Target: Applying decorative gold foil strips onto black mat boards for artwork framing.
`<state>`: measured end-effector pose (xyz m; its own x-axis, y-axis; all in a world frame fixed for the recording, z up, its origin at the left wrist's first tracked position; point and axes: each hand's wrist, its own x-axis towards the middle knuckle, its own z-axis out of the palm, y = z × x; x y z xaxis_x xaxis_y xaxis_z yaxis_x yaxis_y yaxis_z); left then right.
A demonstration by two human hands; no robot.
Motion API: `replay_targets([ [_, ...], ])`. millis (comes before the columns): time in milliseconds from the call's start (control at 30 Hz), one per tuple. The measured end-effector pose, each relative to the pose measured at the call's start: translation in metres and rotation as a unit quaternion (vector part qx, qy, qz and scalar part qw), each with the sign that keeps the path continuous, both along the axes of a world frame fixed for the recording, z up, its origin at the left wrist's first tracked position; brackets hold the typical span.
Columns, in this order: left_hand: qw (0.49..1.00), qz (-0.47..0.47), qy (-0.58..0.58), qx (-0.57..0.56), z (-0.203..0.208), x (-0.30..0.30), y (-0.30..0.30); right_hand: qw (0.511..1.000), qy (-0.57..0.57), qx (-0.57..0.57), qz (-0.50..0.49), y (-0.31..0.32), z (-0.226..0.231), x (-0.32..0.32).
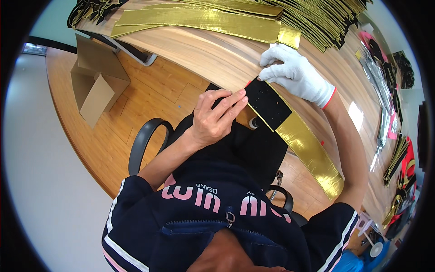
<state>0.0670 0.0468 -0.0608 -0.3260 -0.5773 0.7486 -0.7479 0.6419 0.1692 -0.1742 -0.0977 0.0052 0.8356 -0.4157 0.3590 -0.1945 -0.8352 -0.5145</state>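
A long gold fabric strip point(312, 152) lies slantwise at the table's near edge, one end folded over to show its black, speckled back point(270, 104). My bare left hand point(219, 113) grips the left edge of the folded end, fingertips on top and thumb out of sight. My right hand point(292, 72), in a white glove with a red cuff, pinches the far corner of that black end between thumb and finger. A bit of red shows along the edge between both hands.
Flat gold strips point(195, 22) lie at the table's far side, beside a dense stack of gold and black strips point(317, 20). Clear plastic packaging point(385, 109) and a gold bundle point(396, 154) are at the right. An open cardboard box point(99, 81) stands on the floor at left, near a chair armrest point(144, 143).
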Motion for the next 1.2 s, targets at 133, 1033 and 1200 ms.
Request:
replay_targets([
  [133,1.000,0.008,-0.024,0.000,-0.002,-0.001,0.004,1.000,0.007,0.016,-0.021,0.001,-0.003,-0.002],
  [1033,0.986,-0.091,-0.134,0.046,0.002,-0.033,0.011,0.978,0.021,0.184,-0.096,0.026,0.014,0.020],
  [1200,0.987,-0.090,-0.129,0.042,-0.003,-0.039,0.004,0.961,0.028,0.233,-0.144,0.031,0.018,0.027],
])
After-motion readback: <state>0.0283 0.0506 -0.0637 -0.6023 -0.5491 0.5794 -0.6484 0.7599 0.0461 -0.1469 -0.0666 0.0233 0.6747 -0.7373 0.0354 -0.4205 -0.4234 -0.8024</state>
